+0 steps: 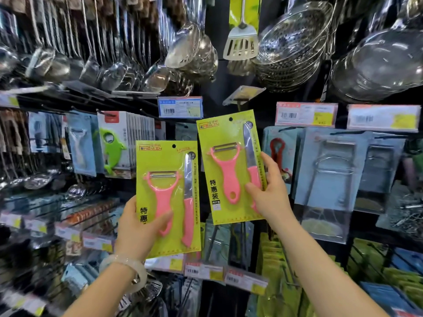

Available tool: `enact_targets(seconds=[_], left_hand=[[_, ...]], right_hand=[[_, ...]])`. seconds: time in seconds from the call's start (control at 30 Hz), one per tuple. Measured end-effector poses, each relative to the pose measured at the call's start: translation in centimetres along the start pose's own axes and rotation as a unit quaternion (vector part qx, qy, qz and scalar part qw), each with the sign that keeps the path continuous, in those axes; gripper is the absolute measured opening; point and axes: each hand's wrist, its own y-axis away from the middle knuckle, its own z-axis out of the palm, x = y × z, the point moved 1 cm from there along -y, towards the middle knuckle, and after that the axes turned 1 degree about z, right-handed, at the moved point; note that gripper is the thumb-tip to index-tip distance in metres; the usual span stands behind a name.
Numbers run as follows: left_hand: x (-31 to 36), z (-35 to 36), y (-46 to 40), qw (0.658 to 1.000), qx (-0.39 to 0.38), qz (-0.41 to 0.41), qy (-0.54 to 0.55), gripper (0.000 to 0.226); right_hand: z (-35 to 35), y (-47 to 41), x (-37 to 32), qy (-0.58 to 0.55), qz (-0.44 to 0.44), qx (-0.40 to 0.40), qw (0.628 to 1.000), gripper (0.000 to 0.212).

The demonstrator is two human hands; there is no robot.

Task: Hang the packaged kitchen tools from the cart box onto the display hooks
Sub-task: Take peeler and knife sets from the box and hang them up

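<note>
**Hanging two peeler packs, one in each hand**

Facing the display wall (229,92), we start with what fills most of the view: rows of steel ladles (91,65) on the upper left, stacked strainers (293,53) and wire-mesh skimmers (384,62) on the upper right, and a slotted turner (241,42) hanging between them. Below run price tags (306,114) and carded goods, among them clear packs with wire racks (332,170) at right and a green dolphin-shaped opener (112,152) at left.

We hold two green packs, each carrying a pink peeler and a small pink-handled knife. Our right hand (267,193) grasps the right pack (231,165) by its lower right edge, thumb on the front and fingers behind, and lifts it high with the hanging hole (230,119) uppermost, which we judge is to bring that hole to a hook. We cannot make out the target hook; the dark gap behind the pack hides it. Our left hand (142,225), with a pale bangle (128,271) on the wrist, grips the left pack (167,197) low down, thumb across the peeler handle, keeping it lower and to the side, seemingly waiting its turn.

The blue price tag (180,107) sits just above and left of the raised pack, and a tilted clear tag holder (245,93) juts out right over it; both could catch the card's top edge. The cart box is not in view.
</note>
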Motion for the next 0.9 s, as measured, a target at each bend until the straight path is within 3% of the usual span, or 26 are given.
enact_targets(seconds=[0.43,0.67,0.9], left_hand=[[-1.4,1.3,-1.5,1.000,-0.019,0.008,0.020,0.053],[-2.4,0.7,-3.1,1.000,-0.009,-0.004,0.022,0.053],[-2.9,1.4,-3.6,0.999,-0.031,-0.010,0.039,0.054]], right_hand=[[0.8,0.5,0.6,-0.011,0.011,0.033,0.999,0.077],[1.1,0.7,0.1,0.035,-0.001,0.020,0.999,0.075],[2.6,-2.3,2.1,0.124,0.023,0.056,0.990,0.077]])
